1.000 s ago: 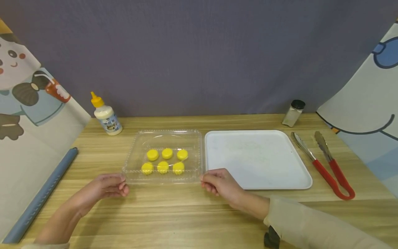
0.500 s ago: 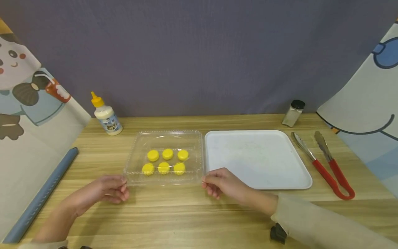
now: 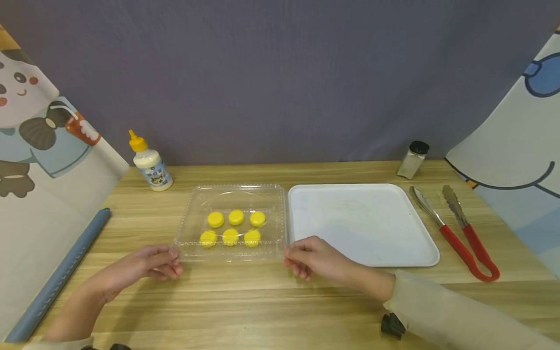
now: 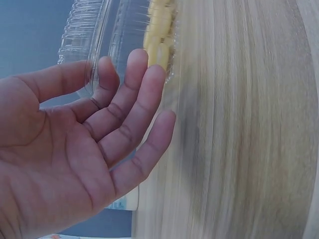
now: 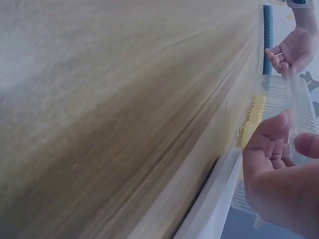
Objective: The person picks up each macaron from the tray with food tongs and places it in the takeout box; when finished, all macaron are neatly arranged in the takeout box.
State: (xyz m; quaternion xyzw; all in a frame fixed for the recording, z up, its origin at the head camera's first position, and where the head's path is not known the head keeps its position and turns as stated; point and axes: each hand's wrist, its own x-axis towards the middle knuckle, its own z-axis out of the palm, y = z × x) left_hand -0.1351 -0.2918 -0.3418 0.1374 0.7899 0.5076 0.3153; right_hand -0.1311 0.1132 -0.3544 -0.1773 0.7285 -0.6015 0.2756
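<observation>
A clear plastic clamshell box [image 3: 236, 253] with several yellow round pieces [image 3: 230, 236] inside sits left of the white tray. My left hand [image 3: 142, 266] pinches its near left corner. In the left wrist view, the thumb and index finger meet at the plastic rim [image 4: 90, 74] while the other fingers stay loosely bent. At the near right corner, my right hand [image 3: 317, 257] pinches the rim between thumb and index finger. The right wrist view shows that pinch [image 5: 291, 132] from the side, with the yellow pieces [image 5: 254, 119] partly hidden.
Right of the box lies a white tray [image 3: 363, 223]. Red-handled tongs [image 3: 468, 248] and a black-capped jar [image 3: 412, 160] are farther right. A squeeze bottle [image 3: 151, 165] with a yellow tip stands back left. A blue-grey bar [image 3: 61, 274] runs along the left edge.
Both hands and the box have shifted very slightly to the right and nearer to me. The right forearm has moved a little right. Both pinches stay as they were.
</observation>
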